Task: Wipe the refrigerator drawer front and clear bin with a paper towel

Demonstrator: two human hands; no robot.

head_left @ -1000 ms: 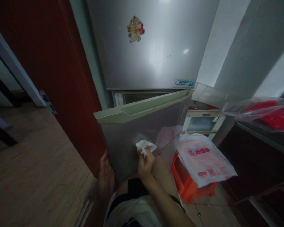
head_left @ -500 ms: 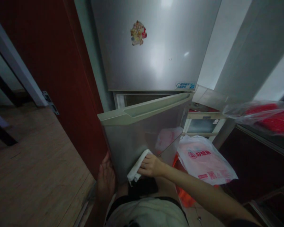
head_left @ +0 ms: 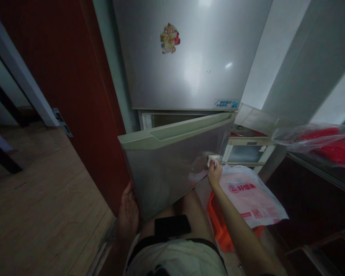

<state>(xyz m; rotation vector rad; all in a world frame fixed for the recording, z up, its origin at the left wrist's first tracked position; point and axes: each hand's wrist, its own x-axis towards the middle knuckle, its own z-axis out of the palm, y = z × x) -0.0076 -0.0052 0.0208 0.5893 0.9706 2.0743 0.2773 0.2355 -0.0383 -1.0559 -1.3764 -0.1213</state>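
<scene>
My right hand (head_left: 215, 174) is closed around a bunched white cloth (head_left: 213, 159). The cloth presses on the front of the lower refrigerator door (head_left: 166, 172), near that panel's right side. This door stands ajar, swung out toward me, with a pale green handle strip (head_left: 178, 132) along its top. At the door's left edge, my left hand (head_left: 128, 211) rests with the palm showing and the fingers stretched upward against the edge. A black phone-like slab (head_left: 172, 226) lies across my thighs, just below the door.
Above is the closed upper refrigerator door (head_left: 195, 57) with a sticker. A reddish-brown room door (head_left: 83, 107) stands close on the left. To the right, a white plastic bag (head_left: 250, 195) lies over an orange basket (head_left: 220, 226). A clear bag with red contents (head_left: 327, 142) juts in at right.
My right hand has slid the cloth up and rightward across the lower door, from its lower middle to near its right side. My left hand has stayed at the door's edge.
</scene>
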